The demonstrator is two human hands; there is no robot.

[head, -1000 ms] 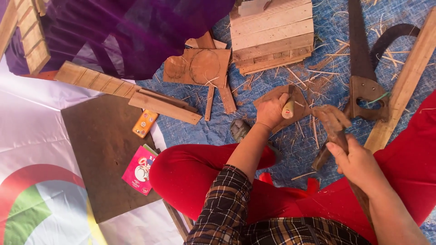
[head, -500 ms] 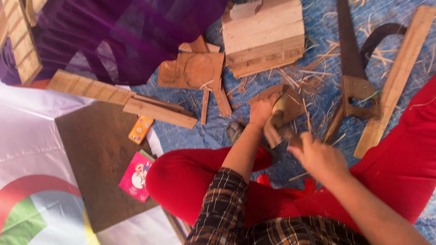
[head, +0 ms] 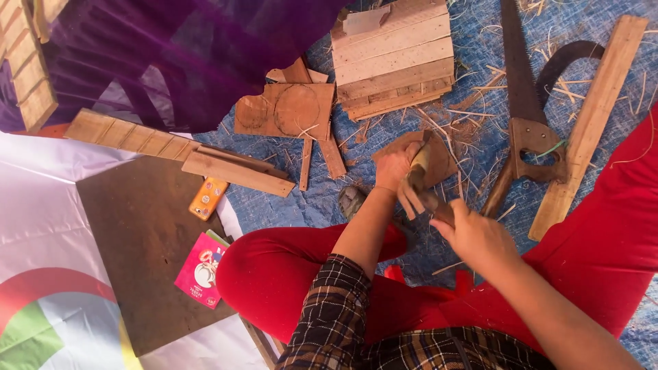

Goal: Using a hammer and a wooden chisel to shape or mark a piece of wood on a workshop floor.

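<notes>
Between my red-trousered knees, on the blue woven mat (head: 473, 55) strewn with shavings, my left hand (head: 394, 168) is closed over the near-left edge of a flat, roughly rounded brown wooden piece (head: 439, 154), pinning it to the mat. My right hand (head: 476, 236) is wrapped in a fist around a dark-handled cutting tool (head: 421, 185); its long axis runs from my right fist, near and to the right, up toward the far left, its pale tip pointing away from me onto the wooden piece just beside my left fingers. So the tool lies between the two hands, touching both the piece and my right palm. To the right of the piece lies a hand saw with a brown wooden handle (head: 528, 130), blade pointing far, and just beyond it a long pale wooden plank (head: 589, 123). Far from my hands sits a stack of wooden slats (head: 394, 58), with a brown board marked with circles (head: 284, 109) to its left.
</notes>
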